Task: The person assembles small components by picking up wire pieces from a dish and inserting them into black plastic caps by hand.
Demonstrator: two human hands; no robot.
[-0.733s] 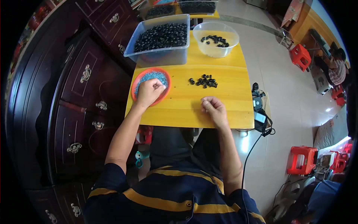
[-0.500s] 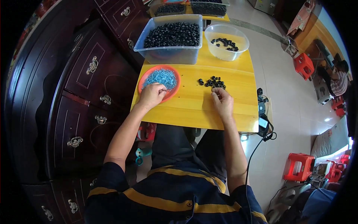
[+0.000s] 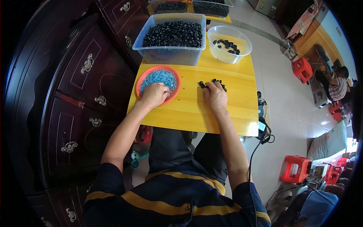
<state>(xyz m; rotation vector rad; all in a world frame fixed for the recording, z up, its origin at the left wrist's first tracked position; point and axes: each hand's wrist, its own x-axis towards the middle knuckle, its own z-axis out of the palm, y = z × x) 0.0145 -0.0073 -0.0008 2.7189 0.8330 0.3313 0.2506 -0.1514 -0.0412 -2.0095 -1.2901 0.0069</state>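
My left hand [image 3: 155,95] rests over the near right side of an orange-red round bowl [image 3: 177,72]. The bowl holds a heap of tiny blue, shiny pieces [image 3: 157,76]. Thumb and fingers of that hand are closed in a pinch; whatever lies between them is too small to make out. To the right, my right hand [image 3: 217,97] reaches down onto a small pile of black ring-shaped parts [image 3: 201,84]. Its thumb and fingers are apart and bent, touching the pile, and they cover some of the parts.
Behind the bowl stands a large clear tub [image 3: 166,57] full of black parts. A round clear bowl [image 3: 229,58] beside it holds several more. The yellow table [image 3: 181,117] has a dark cabinet [image 3: 85,87] on its left. A black cable [image 3: 254,159] hangs at the right.
My right hand has moved forward and slightly left onto the black pile, its pinch now spread. My left hand stays pinched at the bowl. The view has shifted a little.
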